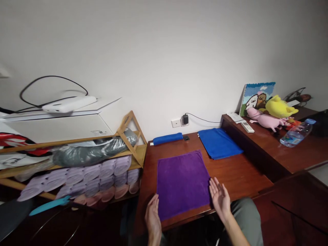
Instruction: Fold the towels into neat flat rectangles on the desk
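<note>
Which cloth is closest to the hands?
The purple cloth, spread flat between the left hand and right hand; both blue cloths lie farther back.

front cloth [183,184]: plain purple | rolled cloth [167,138]: blue | back cloth [220,143]: blue | table [230,174]: reddish-brown

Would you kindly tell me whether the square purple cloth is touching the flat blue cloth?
Apart. The head view shows a strip of reddish-brown wooden table between the square purple cloth and the flat blue cloth.
</note>
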`<action>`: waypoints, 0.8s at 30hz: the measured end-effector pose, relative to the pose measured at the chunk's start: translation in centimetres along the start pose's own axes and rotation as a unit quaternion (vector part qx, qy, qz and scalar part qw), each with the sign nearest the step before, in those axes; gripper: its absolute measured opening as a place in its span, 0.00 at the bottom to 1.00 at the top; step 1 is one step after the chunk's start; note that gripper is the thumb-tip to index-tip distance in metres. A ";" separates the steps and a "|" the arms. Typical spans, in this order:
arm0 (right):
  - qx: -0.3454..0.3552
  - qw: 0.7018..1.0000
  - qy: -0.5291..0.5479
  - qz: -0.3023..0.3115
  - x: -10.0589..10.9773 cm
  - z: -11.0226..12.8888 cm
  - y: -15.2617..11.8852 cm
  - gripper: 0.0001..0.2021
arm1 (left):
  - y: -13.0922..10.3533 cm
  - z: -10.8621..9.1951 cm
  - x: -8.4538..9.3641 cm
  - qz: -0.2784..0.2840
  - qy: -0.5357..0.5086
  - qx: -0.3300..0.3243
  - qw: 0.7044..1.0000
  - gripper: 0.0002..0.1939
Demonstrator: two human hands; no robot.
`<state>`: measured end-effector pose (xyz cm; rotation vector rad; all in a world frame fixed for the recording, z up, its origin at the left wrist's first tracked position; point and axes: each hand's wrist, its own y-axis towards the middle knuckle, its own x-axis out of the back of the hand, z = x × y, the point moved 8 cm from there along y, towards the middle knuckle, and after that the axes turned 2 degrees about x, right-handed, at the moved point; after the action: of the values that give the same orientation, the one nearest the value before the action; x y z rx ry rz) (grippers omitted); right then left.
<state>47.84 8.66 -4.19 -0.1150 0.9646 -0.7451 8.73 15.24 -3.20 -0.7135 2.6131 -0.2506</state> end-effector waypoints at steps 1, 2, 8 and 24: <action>-0.008 1.000 0.003 0.019 -1.2 -0.7 -0.5 0.28 | -0.8 0.0 -1.7 0.025 -0.004 -0.007 1.000 0.14; -0.020 0.999 0.007 0.045 -2.7 -1.7 -1.0 0.28 | -1.8 0.2 -4.0 0.063 -0.009 -0.003 0.998 0.17; -0.102 0.984 -0.008 0.148 -8.8 -9.7 -3.5 0.28 | -5.9 3.8 -12.4 0.208 -0.017 0.145 0.967 0.20; 0.014 1.000 -0.018 -0.020 1.5 1.4 0.1 0.25 | -1.7 -0.6 0.9 0.027 0.018 0.069 0.997 0.13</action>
<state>49.54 7.53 -4.46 -0.1226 0.9189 -0.7911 8.54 13.35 -2.50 -0.5955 2.6138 -0.4256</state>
